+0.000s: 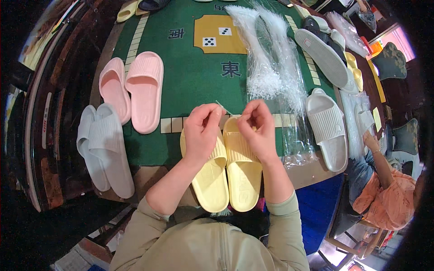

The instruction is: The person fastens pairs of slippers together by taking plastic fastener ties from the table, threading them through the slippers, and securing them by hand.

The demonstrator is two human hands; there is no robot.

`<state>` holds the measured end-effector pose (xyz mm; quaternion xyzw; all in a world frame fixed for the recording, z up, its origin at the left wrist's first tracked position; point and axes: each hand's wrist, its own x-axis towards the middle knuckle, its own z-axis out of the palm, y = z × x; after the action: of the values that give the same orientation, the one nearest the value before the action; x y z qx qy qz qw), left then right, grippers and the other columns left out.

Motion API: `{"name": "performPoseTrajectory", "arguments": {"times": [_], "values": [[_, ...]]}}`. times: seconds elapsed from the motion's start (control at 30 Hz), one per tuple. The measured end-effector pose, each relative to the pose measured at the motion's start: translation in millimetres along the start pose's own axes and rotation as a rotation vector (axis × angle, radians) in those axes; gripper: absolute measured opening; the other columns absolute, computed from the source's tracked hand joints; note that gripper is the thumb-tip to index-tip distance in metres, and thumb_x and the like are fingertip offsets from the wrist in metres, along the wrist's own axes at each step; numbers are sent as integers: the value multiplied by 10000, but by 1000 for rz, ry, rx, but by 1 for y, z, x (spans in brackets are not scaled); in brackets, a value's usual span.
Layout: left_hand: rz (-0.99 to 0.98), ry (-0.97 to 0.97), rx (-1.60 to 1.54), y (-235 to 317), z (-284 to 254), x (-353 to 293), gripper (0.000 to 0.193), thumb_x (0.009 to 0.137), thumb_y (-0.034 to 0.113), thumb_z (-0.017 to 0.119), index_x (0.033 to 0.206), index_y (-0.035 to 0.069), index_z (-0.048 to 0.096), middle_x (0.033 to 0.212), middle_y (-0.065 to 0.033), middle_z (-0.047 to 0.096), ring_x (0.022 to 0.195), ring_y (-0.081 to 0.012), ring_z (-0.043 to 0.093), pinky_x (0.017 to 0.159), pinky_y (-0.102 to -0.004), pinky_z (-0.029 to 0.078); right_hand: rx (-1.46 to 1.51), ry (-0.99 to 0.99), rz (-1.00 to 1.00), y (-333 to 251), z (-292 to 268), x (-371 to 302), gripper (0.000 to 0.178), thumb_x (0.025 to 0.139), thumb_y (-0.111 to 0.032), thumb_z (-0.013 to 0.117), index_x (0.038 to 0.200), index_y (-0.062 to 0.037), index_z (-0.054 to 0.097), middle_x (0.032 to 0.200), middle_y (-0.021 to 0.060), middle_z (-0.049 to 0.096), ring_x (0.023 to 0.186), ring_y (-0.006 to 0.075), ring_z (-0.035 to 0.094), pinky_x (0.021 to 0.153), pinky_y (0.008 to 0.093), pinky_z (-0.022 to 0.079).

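A pair of yellow slippers, the left slipper [211,183] and the right slipper [243,180], lies side by side at the table's near edge, toes pointing away from me. Above the left toe, my left hand [203,128] pinches a thin, pale plastic strand [222,107] between thumb and forefinger. My right hand [257,128] is over the right toe with its fingertips closed together. The strand's lower end runs toward those fingertips; whatever is between them is hidden. Both hands cover parts of the slipper straps.
Left are pink slippers [147,97] and grey slippers [108,149]. Clear bags of white plastic strands [266,77] lie on the green tabletop [190,86]. At right are a light grey slipper [332,135] and a dark-strapped one [323,56]. Another person [384,194] sits at far right.
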<state>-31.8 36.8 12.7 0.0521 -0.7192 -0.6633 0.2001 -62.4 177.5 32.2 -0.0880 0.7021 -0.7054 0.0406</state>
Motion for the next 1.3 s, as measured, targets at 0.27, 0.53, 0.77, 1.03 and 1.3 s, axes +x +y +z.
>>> {"name": "performPoseTrajectory", "arguments": {"times": [0.27, 0.53, 0.77, 1.03, 1.3], "values": [[53, 47, -10, -6, 4, 2, 79, 870, 37, 589, 844, -5, 650, 740, -61, 628, 700, -167, 558, 644, -297, 431, 20, 3, 9, 5, -3, 2, 170, 797, 15, 586, 882, -75, 470, 723, -86, 420, 607, -19, 355, 525, 164, 290], [263, -144, 241, 7, 2, 4, 58, 842, 57, 630, 842, 4, 654, 671, -58, 584, 616, -177, 488, 627, -307, 381, 51, -64, 12, -3, -4, 0, 184, 789, 13, 599, 889, -79, 475, 721, -94, 426, 611, -19, 376, 532, 162, 300], [136, -101, 283, 14, -11, 7, 150, 849, 79, 631, 984, 17, 645, 910, -84, 642, 870, -221, 566, 802, -328, 440, 191, 8, -19, 13, -9, 10, 211, 734, 35, 576, 883, -86, 487, 665, -95, 394, 595, -2, 364, 526, 184, 280], [221, -175, 623, 53, -45, -70, 419, 758, 107, 734, 1156, 52, 615, 669, -34, 555, 582, -169, 535, 576, -299, 458, 344, 194, 8, 27, -10, 13, 189, 744, -3, 606, 903, -61, 522, 653, -53, 469, 596, 42, 432, 541, 210, 339], [319, -340, 836, 44, -15, -99, 750, 784, 438, 704, 1368, 72, 408, 1055, -150, 566, 912, -315, 601, 735, -390, 529, 471, 215, 208, 18, -33, 5, 192, 743, -69, 575, 929, -97, 540, 687, -23, 493, 571, 50, 418, 502, 199, 308]]}}
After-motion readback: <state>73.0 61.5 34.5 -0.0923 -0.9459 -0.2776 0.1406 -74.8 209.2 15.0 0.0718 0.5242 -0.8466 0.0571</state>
